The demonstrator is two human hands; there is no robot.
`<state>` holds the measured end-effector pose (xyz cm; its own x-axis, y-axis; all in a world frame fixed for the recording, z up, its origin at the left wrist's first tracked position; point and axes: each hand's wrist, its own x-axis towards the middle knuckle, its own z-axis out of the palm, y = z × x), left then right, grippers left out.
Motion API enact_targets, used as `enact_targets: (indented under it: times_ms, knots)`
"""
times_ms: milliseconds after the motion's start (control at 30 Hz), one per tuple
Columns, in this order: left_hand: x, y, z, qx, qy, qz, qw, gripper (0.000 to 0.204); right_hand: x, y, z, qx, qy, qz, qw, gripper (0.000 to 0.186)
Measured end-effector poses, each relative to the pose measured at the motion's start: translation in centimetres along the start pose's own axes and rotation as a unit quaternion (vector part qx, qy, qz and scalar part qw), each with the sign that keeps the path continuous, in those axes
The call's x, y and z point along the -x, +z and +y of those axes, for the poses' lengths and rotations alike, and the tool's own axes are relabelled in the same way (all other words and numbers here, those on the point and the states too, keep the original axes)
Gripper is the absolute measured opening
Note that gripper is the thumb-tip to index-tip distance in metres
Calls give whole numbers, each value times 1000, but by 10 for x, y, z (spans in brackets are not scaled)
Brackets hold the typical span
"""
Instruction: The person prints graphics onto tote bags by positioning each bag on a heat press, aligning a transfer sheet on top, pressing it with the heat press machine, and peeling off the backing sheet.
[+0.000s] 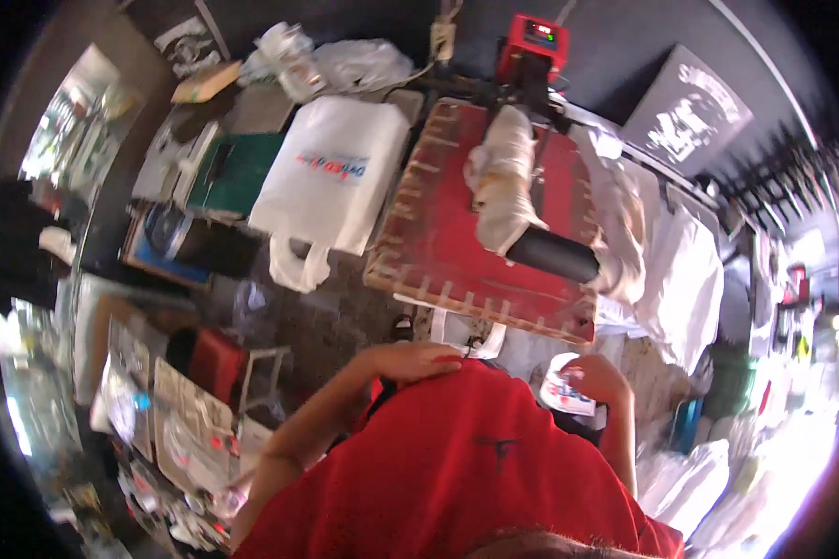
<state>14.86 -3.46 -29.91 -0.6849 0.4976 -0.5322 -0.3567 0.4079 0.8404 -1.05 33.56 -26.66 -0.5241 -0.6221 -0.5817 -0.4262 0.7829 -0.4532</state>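
My left hand [424,363] lies on my red shirt at the waist, its fingers fairly flat. At the lower right my right hand [595,377] grips a white printed item [562,391] with red and blue lettering, held low beside my body. Just ahead of me stands a press with a red, wooden-edged padded top [429,233], a cloth-wrapped arm with a black bar [545,250], and a red control box [531,47]. White straps [485,340] hang below its front edge. A white printed bag [322,172] lies left of the press.
A green mat [228,172] and plastic bundles [364,65] lie at the back left. A red chair [216,368] and cluttered boards [186,415] stand at the lower left. White bags [680,289] hang right of the press. A printed board [680,112] leans against the dark wall.
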Motion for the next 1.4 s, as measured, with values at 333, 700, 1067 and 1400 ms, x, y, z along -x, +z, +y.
enact_targets:
  times_ms: [333, 700, 1067, 1400]
  knots:
    - [-95, 9, 13, -175, 239, 120, 948, 62, -11, 22, -85, -126, -180, 114, 969, 24]
    - [-75, -10, -20, -197, 140, 360, 901, 7, -22, 64, -37, -392, 35, 236, 889, 25]
    - [-28, -22, 4, -313, 312, 560, 701, 21, -64, 65, -38, -370, -98, 461, 801, 31]
    - [-26, -26, -5, -322, 300, 629, 641, 24, -93, 67, -34, -458, -132, 463, 747, 23]
